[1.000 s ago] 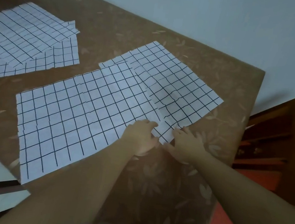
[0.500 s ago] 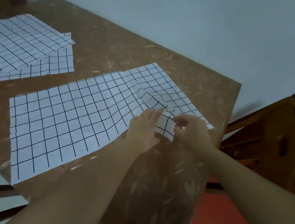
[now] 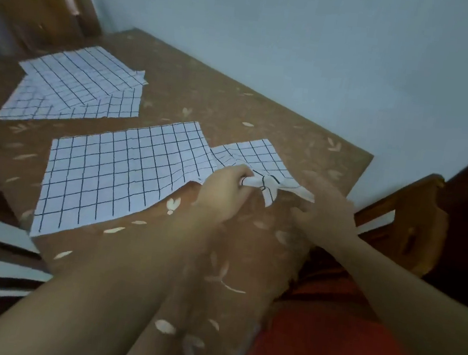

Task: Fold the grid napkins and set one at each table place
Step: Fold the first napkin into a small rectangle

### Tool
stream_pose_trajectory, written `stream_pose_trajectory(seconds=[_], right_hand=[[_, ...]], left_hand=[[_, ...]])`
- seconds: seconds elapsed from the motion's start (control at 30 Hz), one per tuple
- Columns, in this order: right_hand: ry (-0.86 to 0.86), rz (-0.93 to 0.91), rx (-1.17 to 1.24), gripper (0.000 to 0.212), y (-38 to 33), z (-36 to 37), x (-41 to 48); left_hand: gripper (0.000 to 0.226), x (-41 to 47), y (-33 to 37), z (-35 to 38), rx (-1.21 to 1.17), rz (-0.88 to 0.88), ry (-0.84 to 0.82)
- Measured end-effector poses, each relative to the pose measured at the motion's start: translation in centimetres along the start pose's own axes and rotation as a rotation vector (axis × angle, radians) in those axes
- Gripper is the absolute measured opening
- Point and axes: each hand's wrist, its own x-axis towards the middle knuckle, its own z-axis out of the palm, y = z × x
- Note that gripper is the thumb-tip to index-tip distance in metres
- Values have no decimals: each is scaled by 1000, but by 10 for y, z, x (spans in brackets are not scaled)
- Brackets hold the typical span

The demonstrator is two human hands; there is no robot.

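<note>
Two white grid napkins lie on the brown leaf-patterned tablecloth (image 3: 264, 116). The larger napkin (image 3: 115, 174) is spread flat at centre left. The right napkin (image 3: 251, 156) is partly lifted and crumpled at its near edge. My left hand (image 3: 222, 193) grips that bunched edge. My right hand (image 3: 326, 209) is blurred at the napkin's near right corner, and a stretched tip of cloth ends at its fingers, which seem to pinch it.
A pile of more grid napkins (image 3: 81, 88) lies at the table's far left. A wooden chair (image 3: 415, 223) stands close at the right edge, and a pale wall runs behind the table. An orange surface (image 3: 323, 350) shows below the near corner.
The right napkin's near corner has been gathered and raised off the table. My left hand went from resting flat to gripping the cloth. The view shifted right.
</note>
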Motion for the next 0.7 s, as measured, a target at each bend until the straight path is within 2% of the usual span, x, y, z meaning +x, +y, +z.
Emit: stream_pose_trajectory(seconds=[0.07,0.1,0.17,0.3,0.4,0.47,0.53,0.63,0.7], right_hand=[[55,0,-36,19,21,-11,-3],[66,-4,-6,8,29,-18,-4],[63,-19,77,20,38,-31,-2],[83,-110,135,28,32,-66,13],[103,-90,241,39,17,-96,31],[99,-33,306,42,6,-109,44],[85,-14,368,42,-3,-118,57],[65,-1,405,22,-11,-120,85],[56,34,427,21,-14,-119,110]], left_hand=[[11,-11,17,4,-14,12,33],[10,-16,26,5,-22,23,51],[11,-23,45,5,-31,32,82],[20,-24,78,-3,-21,51,137],[15,-20,91,-13,-32,30,122],[37,-17,94,-17,-9,20,120],[42,-10,92,-20,11,-5,158],[30,9,83,-24,-33,-55,200],[19,28,77,-28,-59,-61,185]])
